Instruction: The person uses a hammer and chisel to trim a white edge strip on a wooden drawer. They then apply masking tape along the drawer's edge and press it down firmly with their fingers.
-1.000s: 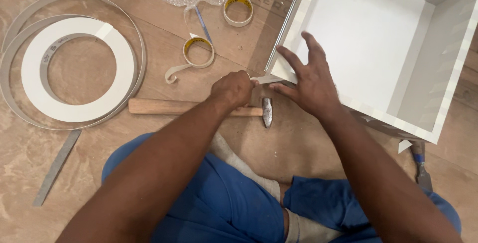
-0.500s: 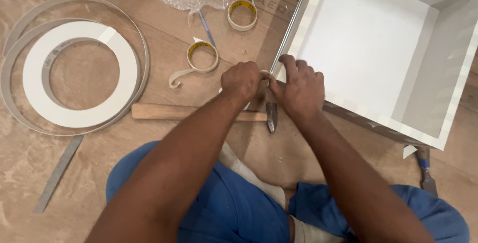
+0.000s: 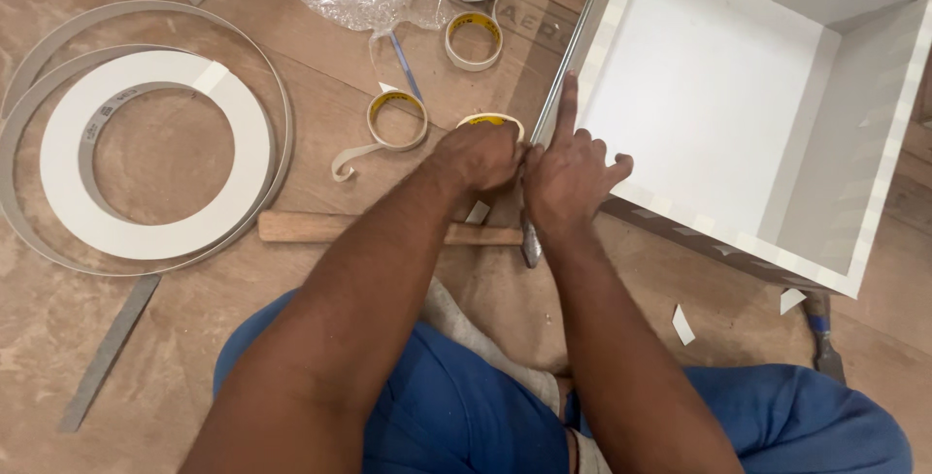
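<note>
Clenched around a small roll of yellow-cored tape (image 3: pixel 491 123), the left hand (image 3: pixel 481 156) keeps the roll pressed close to the near-left corner of the open white laminate box (image 3: pixel 718 115), seemingly so that the strip can feed straight onto the edge. The right hand (image 3: pixel 568 178) grasps nothing: its forefinger lies extended along the box's left rim, apparently pressing the tape flat against the edge, with the other fingers loosely curled beside the corner. The two hands touch at the knuckles.

Head view, the only view: the roll in hand shows only its upper arc, a pale band round a yellow inner ring; the rest is hidden under the fingers. The box lies on its side on a brown plywood floor (image 3: pixel 291 358), with pale banding along its rims. A wooden-handled hammer (image 3: pixel 388 229) lies just below both wrists, its head partly covered by the right hand. Two further yellow-cored tape rolls (image 3: pixel 396 120) lie left of and above the hands. A large coil of white edge banding (image 3: pixel 155 168) lies well apart to the left, and a grey metal strip (image 3: pixel 107 353) lies below it.
</note>
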